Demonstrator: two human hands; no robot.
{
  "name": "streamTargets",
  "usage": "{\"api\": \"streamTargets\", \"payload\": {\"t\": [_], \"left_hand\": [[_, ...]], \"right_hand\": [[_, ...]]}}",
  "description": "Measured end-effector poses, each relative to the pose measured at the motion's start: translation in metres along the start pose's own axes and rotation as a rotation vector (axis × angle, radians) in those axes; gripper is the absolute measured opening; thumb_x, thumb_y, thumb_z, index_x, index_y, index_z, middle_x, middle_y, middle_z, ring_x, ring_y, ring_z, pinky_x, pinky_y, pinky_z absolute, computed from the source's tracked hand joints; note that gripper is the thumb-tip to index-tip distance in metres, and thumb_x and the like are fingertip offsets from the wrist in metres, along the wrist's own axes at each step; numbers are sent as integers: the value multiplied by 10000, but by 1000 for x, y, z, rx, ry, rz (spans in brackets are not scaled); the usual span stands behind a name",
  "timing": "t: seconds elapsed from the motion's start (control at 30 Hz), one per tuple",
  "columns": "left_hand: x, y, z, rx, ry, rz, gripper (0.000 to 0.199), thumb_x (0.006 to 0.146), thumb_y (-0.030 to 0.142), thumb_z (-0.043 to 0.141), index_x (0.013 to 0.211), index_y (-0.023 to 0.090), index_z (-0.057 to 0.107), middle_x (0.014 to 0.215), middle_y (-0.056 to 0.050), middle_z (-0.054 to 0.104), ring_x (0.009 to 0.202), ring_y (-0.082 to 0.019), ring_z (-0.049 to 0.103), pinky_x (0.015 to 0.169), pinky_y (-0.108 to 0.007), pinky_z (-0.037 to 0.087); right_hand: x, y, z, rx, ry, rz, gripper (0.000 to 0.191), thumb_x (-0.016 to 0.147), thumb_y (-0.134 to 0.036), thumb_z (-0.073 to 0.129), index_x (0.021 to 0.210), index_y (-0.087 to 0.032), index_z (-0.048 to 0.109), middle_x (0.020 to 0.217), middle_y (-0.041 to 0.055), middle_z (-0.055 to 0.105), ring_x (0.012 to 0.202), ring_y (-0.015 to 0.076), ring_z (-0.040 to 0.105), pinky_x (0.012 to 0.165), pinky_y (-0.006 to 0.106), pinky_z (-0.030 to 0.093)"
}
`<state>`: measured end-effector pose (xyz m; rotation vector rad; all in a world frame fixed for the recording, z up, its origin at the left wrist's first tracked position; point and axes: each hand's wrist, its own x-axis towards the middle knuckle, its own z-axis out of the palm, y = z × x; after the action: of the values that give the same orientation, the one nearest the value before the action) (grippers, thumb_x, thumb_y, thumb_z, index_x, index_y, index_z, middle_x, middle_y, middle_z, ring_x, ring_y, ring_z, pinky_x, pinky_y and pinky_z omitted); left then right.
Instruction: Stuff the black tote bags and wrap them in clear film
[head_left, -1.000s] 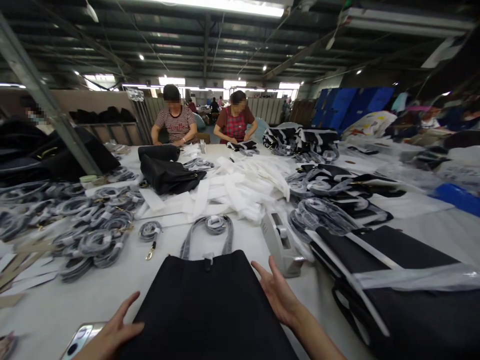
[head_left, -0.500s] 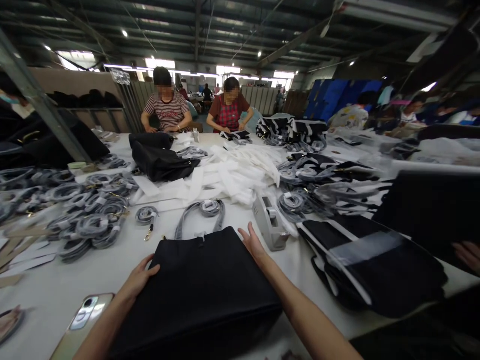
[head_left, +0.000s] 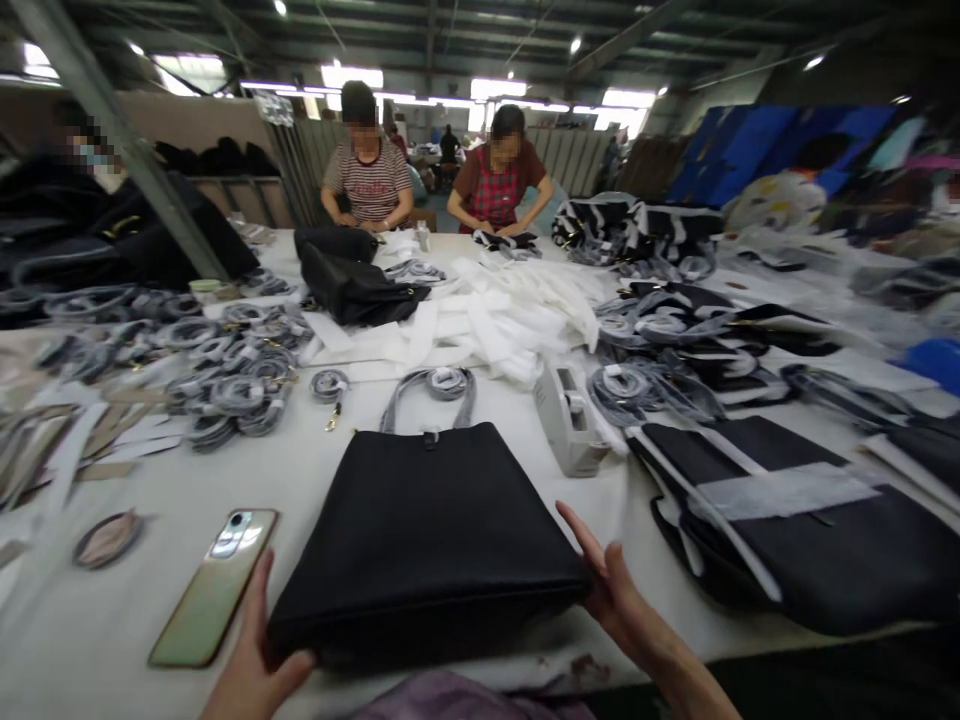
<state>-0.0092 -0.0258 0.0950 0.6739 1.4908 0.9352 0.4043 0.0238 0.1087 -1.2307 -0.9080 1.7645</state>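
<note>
A black handbag (head_left: 435, 520) lies flat on the white table in front of me, its base edge towards me. From its far edge a grey, plastic-wrapped strap (head_left: 390, 405) loops out onto the table, with a coil beside it. My left hand (head_left: 259, 650) is at the bag's near left corner, thumb and fingers apart. At the near right corner, my right hand (head_left: 611, 590) rests against the side, fingers stretched out. Just left of my left hand lies a phone (head_left: 214, 590). A grey tape dispenser (head_left: 570, 420) stands beyond the bag's right side.
Wrapped coiled straps (head_left: 240, 385) are heaped at the left, near paper strips (head_left: 135, 430). White foam sheets (head_left: 495, 315) pile up mid-table. Another black bag (head_left: 810, 530) with white wrapping lies right. Two co-workers (head_left: 371, 175) work across the table.
Both my hands have slid back from the bag's sides to its near corners. My view has shifted, and the dark panel held by a hand at the right is out of sight.
</note>
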Motion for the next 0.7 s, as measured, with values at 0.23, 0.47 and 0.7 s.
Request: {"api": "streamTargets", "payload": {"t": [0.23, 0.47, 0.7], "left_hand": [[-10, 8, 24, 190, 125, 251, 1184, 590, 339, 810, 1496, 293, 49, 1516, -104, 321, 1330, -333, 395, 1112, -474, 317], [-5, 24, -13, 287, -123, 431, 994, 654, 274, 791, 1472, 305, 228, 1557, -83, 232, 1400, -295, 276, 1148, -452, 245], [21, 49, -25, 575, -390, 409, 780, 588, 281, 804, 1313, 271, 515, 1429, -57, 464, 1341, -276, 379, 1149, -400, 229]], "right_hand": [[21, 1, 14, -506, 52, -295, 1089, 668, -663, 691, 1507, -225, 153, 1550, 120, 222, 1416, 329, 192, 1160, 522, 114], [8, -22, 0, -737, 4, -355, 803, 628, -361, 820, 1358, -313, 489, 1493, 85, 357, 1249, 377, 472, 1082, 572, 312], [27, -47, 17, -845, -193, -224, 656, 542, -353, 853, 1167, -279, 670, 1267, 95, 611, 1181, 380, 533, 1069, 569, 328]]}}
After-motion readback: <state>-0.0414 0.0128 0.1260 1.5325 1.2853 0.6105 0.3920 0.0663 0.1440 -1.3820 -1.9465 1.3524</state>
